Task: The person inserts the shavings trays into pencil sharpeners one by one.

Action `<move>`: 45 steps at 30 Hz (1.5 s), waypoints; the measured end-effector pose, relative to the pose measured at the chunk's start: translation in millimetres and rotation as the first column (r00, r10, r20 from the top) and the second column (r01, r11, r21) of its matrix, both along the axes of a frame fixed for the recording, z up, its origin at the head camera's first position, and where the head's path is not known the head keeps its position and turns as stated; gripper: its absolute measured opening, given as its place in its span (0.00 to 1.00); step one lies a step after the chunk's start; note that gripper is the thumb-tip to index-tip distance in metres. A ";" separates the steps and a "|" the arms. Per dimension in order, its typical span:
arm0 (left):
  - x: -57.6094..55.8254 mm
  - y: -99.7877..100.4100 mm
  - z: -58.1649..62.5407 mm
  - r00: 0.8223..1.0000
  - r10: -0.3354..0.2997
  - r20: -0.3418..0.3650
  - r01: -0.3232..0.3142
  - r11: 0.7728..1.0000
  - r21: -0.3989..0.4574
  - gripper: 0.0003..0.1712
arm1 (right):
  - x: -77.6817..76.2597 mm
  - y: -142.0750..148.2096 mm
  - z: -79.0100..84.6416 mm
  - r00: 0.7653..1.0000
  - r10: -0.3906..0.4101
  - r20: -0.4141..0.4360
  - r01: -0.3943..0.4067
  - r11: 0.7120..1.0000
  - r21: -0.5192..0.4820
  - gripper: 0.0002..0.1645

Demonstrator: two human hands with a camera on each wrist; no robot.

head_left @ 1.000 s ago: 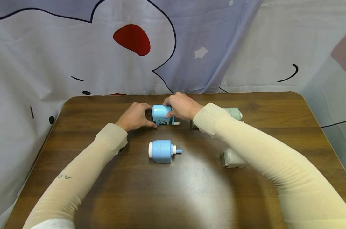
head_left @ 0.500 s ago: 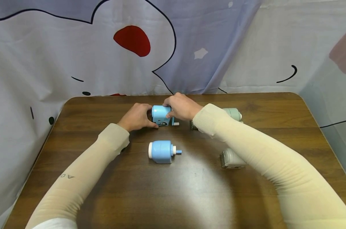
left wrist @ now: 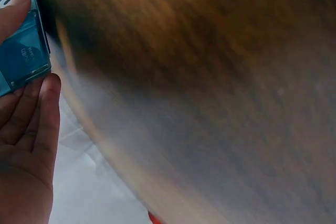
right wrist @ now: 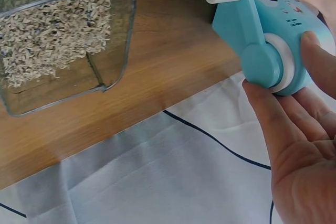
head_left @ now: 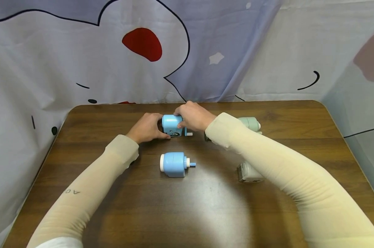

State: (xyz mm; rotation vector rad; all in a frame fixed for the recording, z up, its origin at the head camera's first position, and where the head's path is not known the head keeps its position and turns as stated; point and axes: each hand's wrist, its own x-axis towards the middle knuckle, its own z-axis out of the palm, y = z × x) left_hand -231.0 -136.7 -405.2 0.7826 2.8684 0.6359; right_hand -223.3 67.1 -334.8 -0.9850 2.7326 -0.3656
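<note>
Blue, the nearer sharpener (head_left: 173,164) sits on the wooden table (head_left: 143,213). Beyond it, at its twelve o'clock, I see the turquoise sharpener (head_left: 170,124), the left hand (head_left: 147,128) pinching its nine-o'clock end, the right hand (head_left: 194,116) gripping it at two o'clock.

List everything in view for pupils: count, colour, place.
Panda sharpener: 1, turquoise, between hands
Blue sharpener: 1, blue and white, centre
Green sharpener: 1, green, back right, partly hidden
Grey object: 1, grey, right, partly hidden
Bin: 1, clear, beside panda sharpener
Shavings: uncounted, beige, in bin
Table: 1, brown, beneath
Cloth: count unclear, white and lilac, behind table
Sleeves: 2, cream, left and right
Left hand: 1, bare, at panda sharpener's left end
Right hand: 1, bare, at its right end
</note>
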 end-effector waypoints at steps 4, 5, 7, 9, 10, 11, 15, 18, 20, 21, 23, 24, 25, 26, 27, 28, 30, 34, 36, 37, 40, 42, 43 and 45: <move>1.0 -1.2 -1.6 1.000 -0.004 0.010 0.004 1.000 0.008 0.36 | 1.2 -3.0 0.4 1.000 0.004 -0.008 -0.004 1.000 0.010 0.26; 1.2 -1.0 -2.1 1.000 -0.003 0.009 0.003 1.000 0.009 0.36 | 1.4 -3.3 0.4 1.000 0.006 -0.010 -0.006 1.000 0.012 0.26; 1.9 -0.7 -3.0 1.000 -0.001 0.011 0.001 1.000 0.016 0.37 | 1.6 -3.6 0.4 1.000 0.013 -0.019 -0.013 1.000 0.016 0.26; 2.7 -0.2 -3.8 1.000 0.004 0.012 -0.004 1.000 0.019 0.37 | 1.6 -3.8 0.5 0.999 0.022 -0.024 -0.022 1.000 0.018 0.26; 3.2 0.1 -4.0 1.000 0.005 0.014 -0.005 1.000 0.020 0.38 | 1.8 -3.9 0.7 0.999 0.027 -0.025 -0.026 0.999 0.019 0.25; 3.7 0.4 -4.2 1.000 0.006 0.015 -0.006 1.000 0.022 0.38 | 1.8 -3.8 0.9 0.999 0.028 -0.026 -0.027 0.999 0.020 0.26; 4.4 1.2 -4.3 1.000 0.007 0.021 -0.008 1.000 0.027 0.38 | 1.9 -4.2 1.1 0.999 0.026 -0.027 -0.025 0.999 0.027 0.26; 4.0 0.4 -4.3 1.000 0.013 0.023 -0.014 0.999 0.029 0.39 | 1.4 -5.3 0.2 0.999 0.034 -0.039 -0.032 0.999 0.028 0.26; 3.8 -0.3 -4.3 0.999 0.014 0.031 -0.015 0.999 0.030 0.39 | 0.7 -5.8 -0.6 0.998 0.042 -0.045 -0.040 0.999 0.030 0.27; 3.8 -0.8 -4.3 0.999 0.013 0.036 -0.014 0.999 0.031 0.39 | 0.1 -5.8 -0.9 0.998 0.045 -0.047 -0.044 0.999 0.032 0.28; 3.6 -2.2 -4.4 0.999 0.012 0.045 -0.013 0.999 0.031 0.40 | -1.0 -4.7 0.2 0.998 0.046 -0.049 -0.044 0.998 0.040 0.31; 3.3 -2.8 -4.3 0.999 0.011 0.048 -0.012 0.999 0.031 0.41 | -2.1 -3.4 1.9 0.998 0.047 -0.049 -0.045 0.998 0.045 0.32; 3.0 -3.5 -4.0 0.999 0.011 0.048 -0.013 0.999 0.029 0.42 | -3.3 -1.3 4.5 0.998 0.046 -0.051 -0.043 0.998 0.051 0.33; 2.6 -4.2 -3.6 0.999 0.014 0.047 -0.016 0.999 0.030 0.43 | -4.3 1.5 8.4 0.998 0.041 -0.051 -0.038 0.998 0.054 0.34; 2.1 -4.8 -2.9 0.999 0.019 0.045 -0.021 0.999 0.035 0.45 | -5.7 5.2 12.7 0.998 0.034 -0.050 -0.032 0.998 0.054 0.35; 1.8 -5.5 -1.9 0.999 0.025 0.041 -0.027 0.999 0.038 0.46 | -7.1 9.7 17.8 0.998 0.027 -0.049 -0.024 0.998 0.060 0.35; 1.1 -6.6 1.2 0.999 0.036 0.031 -0.037 0.998 0.046 0.49 | -10.2 20.9 28.6 0.999 0.011 -0.044 -0.008 0.998 0.070 0.34; 0.7 -6.7 9.4 0.999 0.038 0.011 -0.038 0.997 0.063 0.51 | -16.5 50.9 47.4 0.999 -0.009 -0.041 0.013 0.995 0.099 0.32; 0.5 -5.7 14.5 0.999 0.031 -0.006 -0.031 0.998 0.061 0.51 | -19.7 67.5 54.4 0.999 -0.018 -0.046 0.023 0.993 0.113 0.32; 0.6 -5.0 17.5 1.000 0.028 -0.013 -0.027 0.998 0.061 0.51 | -21.1 76.2 57.5 0.999 -0.026 -0.048 0.032 0.992 0.122 0.32; 0.2 -2.2 26.6 0.999 0.024 -0.039 -0.021 0.997 0.076 0.52 | -23.7 100.7 64.9 0.998 -0.047 -0.049 0.053 0.988 0.143 0.32; -0.4 0.5 32.5 0.998 0.022 -0.059 -0.017 0.995 0.094 0.52 | -23.6 115.8 68.8 0.997 -0.053 -0.049 0.060 0.987 0.148 0.32; -0.5 2.2 35.4 0.997 0.022 -0.073 -0.014 0.994 0.106 0.52 | -23.3 122.7 70.1 0.997 -0.059 -0.050 0.065 0.987 0.146 0.32; 0.2 6.9 41.6 0.995 0.020 -0.099 -0.008 0.993 0.121 0.53 | -21.9 135.4 72.2 0.997 -0.061 -0.049 0.067 0.988 0.141 0.32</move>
